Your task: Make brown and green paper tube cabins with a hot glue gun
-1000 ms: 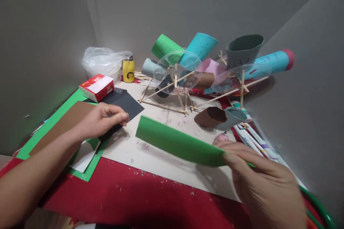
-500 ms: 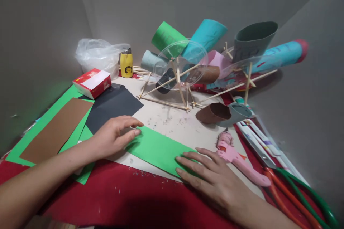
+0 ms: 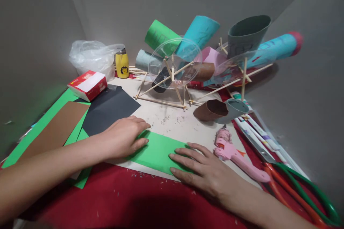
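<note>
A green paper strip [image 3: 158, 150] lies across the pale board, its two ends partly hidden by my hands. Over its left end rests my left hand [image 3: 127, 137], with fingers loosely curved and the thumb apart from them. My right hand [image 3: 204, 168] lies on the strip's right end, fingers stretched and spread. Just right of that hand is a pink hot glue gun [image 3: 242, 162]. A sheet of dark paper [image 3: 110, 107] lies behind my left wrist, and a brown paper piece [image 3: 56, 125] rests on green sheets to the left.
A stick frame [image 3: 161, 102] carries a clear plastic disc and coloured paper tubes at the back. Brown [image 3: 206, 111] and grey tubes stand before it. Large scissors [image 3: 271, 171] and markers line the right. A red box [image 3: 88, 84], plastic bag [image 3: 92, 57] and yellow bottle [image 3: 123, 66] sit back left.
My left hand has slid right along the green strip, closer to my right hand. The right hand has shifted slightly left. The view has turned a little.
</note>
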Action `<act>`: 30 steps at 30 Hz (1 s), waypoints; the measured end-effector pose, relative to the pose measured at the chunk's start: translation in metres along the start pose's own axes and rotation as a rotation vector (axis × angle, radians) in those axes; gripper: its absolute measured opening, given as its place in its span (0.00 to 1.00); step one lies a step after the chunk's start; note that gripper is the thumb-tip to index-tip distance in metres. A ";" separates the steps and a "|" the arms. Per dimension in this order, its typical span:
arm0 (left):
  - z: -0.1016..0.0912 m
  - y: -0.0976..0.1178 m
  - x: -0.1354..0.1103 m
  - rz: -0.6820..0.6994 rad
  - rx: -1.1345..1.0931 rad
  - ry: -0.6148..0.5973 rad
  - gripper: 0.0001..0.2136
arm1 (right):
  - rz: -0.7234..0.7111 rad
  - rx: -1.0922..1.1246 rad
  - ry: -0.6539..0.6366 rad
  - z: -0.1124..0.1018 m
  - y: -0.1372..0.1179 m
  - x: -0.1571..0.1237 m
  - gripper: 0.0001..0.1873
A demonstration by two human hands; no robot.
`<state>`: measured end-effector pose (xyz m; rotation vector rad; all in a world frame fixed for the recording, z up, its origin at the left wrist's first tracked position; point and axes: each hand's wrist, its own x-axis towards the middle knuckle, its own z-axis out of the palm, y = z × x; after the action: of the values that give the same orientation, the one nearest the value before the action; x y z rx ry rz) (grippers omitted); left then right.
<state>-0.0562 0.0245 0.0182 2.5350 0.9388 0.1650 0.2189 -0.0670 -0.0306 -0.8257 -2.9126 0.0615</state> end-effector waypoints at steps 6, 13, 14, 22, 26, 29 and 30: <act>0.010 -0.015 0.033 -0.004 0.093 -0.109 0.11 | 0.092 0.085 0.068 -0.011 -0.005 -0.002 0.21; 0.011 -0.022 0.031 0.023 -0.065 -0.147 0.04 | 0.425 0.225 0.292 -0.018 -0.004 0.009 0.19; 0.010 -0.023 0.030 0.021 -0.092 -0.154 0.04 | 0.460 0.234 0.293 -0.017 -0.002 0.014 0.18; -0.001 -0.032 0.023 -0.076 -0.311 -0.228 0.04 | 0.581 0.330 0.359 -0.004 0.015 0.043 0.11; 0.000 -0.031 0.033 -0.059 -0.247 -0.174 0.05 | 0.668 0.347 0.260 0.001 0.024 0.042 0.13; 0.003 -0.032 0.040 -0.050 -0.193 -0.161 0.05 | 0.736 0.371 0.187 0.004 0.030 0.036 0.11; 0.005 -0.032 0.041 -0.041 -0.180 -0.160 0.05 | 0.752 0.376 0.174 0.004 0.031 0.034 0.10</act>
<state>-0.0428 0.0712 -0.0014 2.3243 0.8714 0.0311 0.2057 -0.0225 -0.0337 -1.6691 -2.1692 0.5422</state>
